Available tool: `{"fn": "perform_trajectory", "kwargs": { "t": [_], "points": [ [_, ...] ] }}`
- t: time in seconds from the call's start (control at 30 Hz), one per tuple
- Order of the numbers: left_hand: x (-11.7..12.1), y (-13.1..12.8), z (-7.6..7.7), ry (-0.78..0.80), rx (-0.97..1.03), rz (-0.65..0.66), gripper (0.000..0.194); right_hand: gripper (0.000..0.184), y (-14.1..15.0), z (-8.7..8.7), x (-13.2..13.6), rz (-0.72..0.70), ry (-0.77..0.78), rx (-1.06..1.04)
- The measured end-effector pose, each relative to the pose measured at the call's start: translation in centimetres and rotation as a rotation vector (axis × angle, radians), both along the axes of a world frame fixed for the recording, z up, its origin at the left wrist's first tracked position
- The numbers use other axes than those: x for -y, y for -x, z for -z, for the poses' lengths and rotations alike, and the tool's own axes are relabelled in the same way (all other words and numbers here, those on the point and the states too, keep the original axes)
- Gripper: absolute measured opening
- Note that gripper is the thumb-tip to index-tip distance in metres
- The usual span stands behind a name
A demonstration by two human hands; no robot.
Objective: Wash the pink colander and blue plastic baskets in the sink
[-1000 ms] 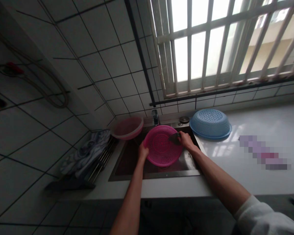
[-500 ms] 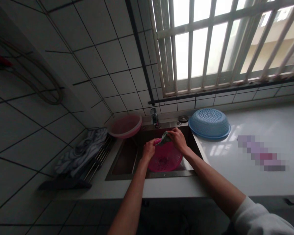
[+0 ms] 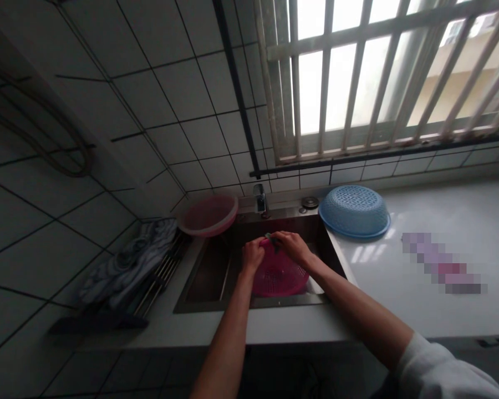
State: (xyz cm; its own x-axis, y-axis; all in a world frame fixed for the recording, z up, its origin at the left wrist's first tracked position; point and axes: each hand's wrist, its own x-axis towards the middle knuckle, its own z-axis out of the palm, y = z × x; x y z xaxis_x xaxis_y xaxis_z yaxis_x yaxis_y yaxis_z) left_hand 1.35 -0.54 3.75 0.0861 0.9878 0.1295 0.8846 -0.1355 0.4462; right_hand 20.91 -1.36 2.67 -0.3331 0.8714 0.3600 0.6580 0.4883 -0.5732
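Note:
My left hand (image 3: 253, 255) grips the upper left rim of a pink colander (image 3: 278, 277), which is tilted inside the steel sink (image 3: 210, 271). Pressed against the same rim is a small green cloth (image 3: 271, 238), with my right hand (image 3: 290, 245) closed on it. Most of the cloth is hidden under the right fingers. The two hands are close together, just below the faucet (image 3: 260, 198).
A pink basin (image 3: 210, 215) sits at the sink's back left corner. An upturned blue basket (image 3: 355, 211) lies on the white counter (image 3: 416, 205) to the right. At left, a striped cloth (image 3: 128, 266) hangs over a metal rack (image 3: 160, 280).
My right hand has moved down and to the left with the cloth, onto the colander's rim. The left hand stays on the rim. The view has shifted slightly.

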Motion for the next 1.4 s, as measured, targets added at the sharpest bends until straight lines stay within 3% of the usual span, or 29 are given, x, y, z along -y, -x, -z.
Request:
{"fn": "perform_trajectory", "kwargs": {
  "t": [0.17,0.33,0.43,0.63,0.7,0.8,0.87,0.93,1.07,1.13,1.2,1.33,1.4],
  "points": [
    [0.0,0.9,-0.1,-0.016,0.106,-0.092,0.059,0.033,-2.3,0.9,-0.6,0.22,0.135,0.062],
    [0.5,-1.2,0.3,0.021,0.098,0.028,0.056,0.041,-0.4,2.0,-0.4,0.034,-0.034,-0.016],
    [0.6,-1.2,0.3,0.04,0.114,0.02,0.049,0.042,0.0,2.3,-0.5,-0.029,-0.058,-0.007],
    [0.2,0.7,0.2,-0.029,0.157,-0.219,0.056,0.031,-2.8,2.8,-1.4,0.307,0.107,0.051],
    [0.3,0.0,0.4,-0.008,0.125,-0.172,0.056,0.033,-2.3,3.2,-1.3,0.254,0.056,0.022],
    [0.6,-1.5,0.6,0.01,0.098,-0.042,0.054,0.041,-0.4,3.5,-1.2,0.06,-0.078,-0.016],
    [0.7,-1.8,0.4,-0.004,0.115,-0.043,0.05,0.043,0.1,3.5,-1.2,0.012,-0.116,-0.013],
    [0.6,-1.2,0.1,-0.014,0.148,-0.1,0.052,0.041,-0.6,3.4,-1.4,0.097,-0.073,-0.008],
    [0.4,0.8,-0.6,-0.073,0.211,-0.395,0.053,0.033,-3.7,3.6,-2.0,0.401,0.085,0.013],
    [0.4,1.0,-0.7,-0.128,0.203,-0.439,0.054,0.034,-4.3,3.8,-2.0,0.445,0.088,0.009],
    [0.6,0.3,-0.5,-0.133,0.159,-0.381,0.055,0.036,-3.5,4.0,-1.8,0.387,0.03,-0.017],
    [0.9,-1.6,0.0,-0.009,0.043,-0.135,0.047,0.04,0.1,3.9,-1.1,0.042,-0.122,-0.038],
    [0.9,-1.8,0.1,0.01,0.048,-0.086,0.042,0.043,0.9,3.8,-1.0,-0.038,-0.163,-0.04]
  ]
}}
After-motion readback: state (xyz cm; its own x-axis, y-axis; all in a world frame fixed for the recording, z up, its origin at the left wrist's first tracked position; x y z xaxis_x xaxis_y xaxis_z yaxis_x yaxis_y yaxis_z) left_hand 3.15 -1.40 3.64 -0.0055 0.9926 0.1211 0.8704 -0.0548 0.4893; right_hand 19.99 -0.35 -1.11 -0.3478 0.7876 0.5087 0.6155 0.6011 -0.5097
